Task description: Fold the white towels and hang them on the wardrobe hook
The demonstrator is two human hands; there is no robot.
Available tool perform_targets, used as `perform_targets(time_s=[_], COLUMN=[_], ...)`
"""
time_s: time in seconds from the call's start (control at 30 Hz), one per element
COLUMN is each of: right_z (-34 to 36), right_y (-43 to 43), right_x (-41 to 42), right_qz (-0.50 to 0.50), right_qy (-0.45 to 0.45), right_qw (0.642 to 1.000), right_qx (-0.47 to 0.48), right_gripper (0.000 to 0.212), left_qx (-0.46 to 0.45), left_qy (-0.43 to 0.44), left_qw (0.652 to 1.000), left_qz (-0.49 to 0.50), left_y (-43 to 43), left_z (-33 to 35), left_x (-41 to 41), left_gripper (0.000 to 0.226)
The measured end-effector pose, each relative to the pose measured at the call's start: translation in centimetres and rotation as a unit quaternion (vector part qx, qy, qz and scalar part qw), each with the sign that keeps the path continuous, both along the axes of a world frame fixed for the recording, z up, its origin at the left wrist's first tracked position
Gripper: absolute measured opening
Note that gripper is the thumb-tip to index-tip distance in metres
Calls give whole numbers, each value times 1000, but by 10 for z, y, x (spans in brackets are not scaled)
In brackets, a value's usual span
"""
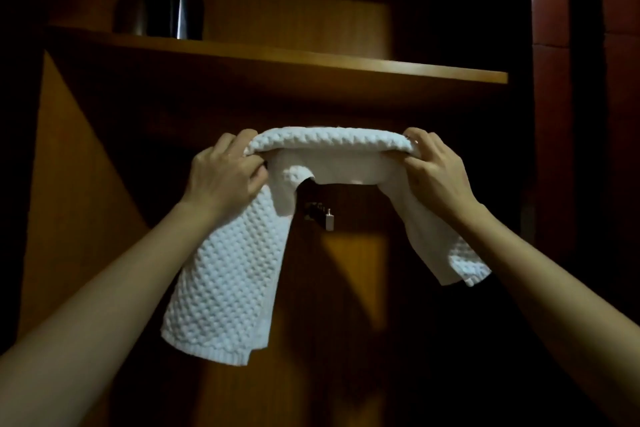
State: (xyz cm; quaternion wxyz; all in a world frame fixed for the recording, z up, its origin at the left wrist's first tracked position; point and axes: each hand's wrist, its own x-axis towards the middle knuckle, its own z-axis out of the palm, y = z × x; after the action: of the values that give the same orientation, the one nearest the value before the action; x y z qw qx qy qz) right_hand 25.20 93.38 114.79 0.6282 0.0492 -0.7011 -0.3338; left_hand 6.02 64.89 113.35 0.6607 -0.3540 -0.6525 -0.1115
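A white waffle-textured towel [228, 270] is stretched between both hands in front of the open wardrobe. My left hand [225, 173] grips its left fold, and a long doubled end hangs down below that hand. My right hand [434, 172] grips the right fold, with a shorter end trailing beneath the wrist. The top span of the towel arches level between the hands. A small metal wardrobe hook [323, 217] sticks out of the back panel, just below the middle of the towel and behind it.
A wooden shelf [311, 62] runs across above the towel. A dark metallic flask [180, 0] stands on it at the left. A reddish door panel [550, 114] rises at the right. The wardrobe's wooden side wall [69, 184] is at the left.
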Motion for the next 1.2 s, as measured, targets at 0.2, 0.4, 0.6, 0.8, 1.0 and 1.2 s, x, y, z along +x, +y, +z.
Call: perform_targets(time_s=[0.2, 0.4, 0.6, 0.8, 1.0, 1.2], right_z=[-7, -1, 8, 1, -18, -44], right_y=[11, 30, 38, 33, 52, 76], right_x=[-38, -60, -77, -102, -121, -143], right_qz=[17, 6, -9, -30, 24, 42], right_qy=[-58, -69, -37, -15, 30, 25], right_qw=[984, 989, 993, 988, 995, 997], right_qx=[-168, -133, -109, -149, -90, -59], right_gripper=[18, 40, 44, 42, 47, 51], left_qx=[112, 70, -1, 35, 61, 34], left_qy=[-48, -41, -13, -15, 47, 20], left_qw=[992, 996, 998, 995, 997, 999], left_qz=[-36, 36, 63, 93, 18, 8], left_y=[33, 48, 49, 62, 74, 86], left_z=[-5, -9, -12, 12, -4, -31], left_x=[-15, -34, -60, -76, -104, -128], left_gripper=[41, 49, 54, 42, 54, 63])
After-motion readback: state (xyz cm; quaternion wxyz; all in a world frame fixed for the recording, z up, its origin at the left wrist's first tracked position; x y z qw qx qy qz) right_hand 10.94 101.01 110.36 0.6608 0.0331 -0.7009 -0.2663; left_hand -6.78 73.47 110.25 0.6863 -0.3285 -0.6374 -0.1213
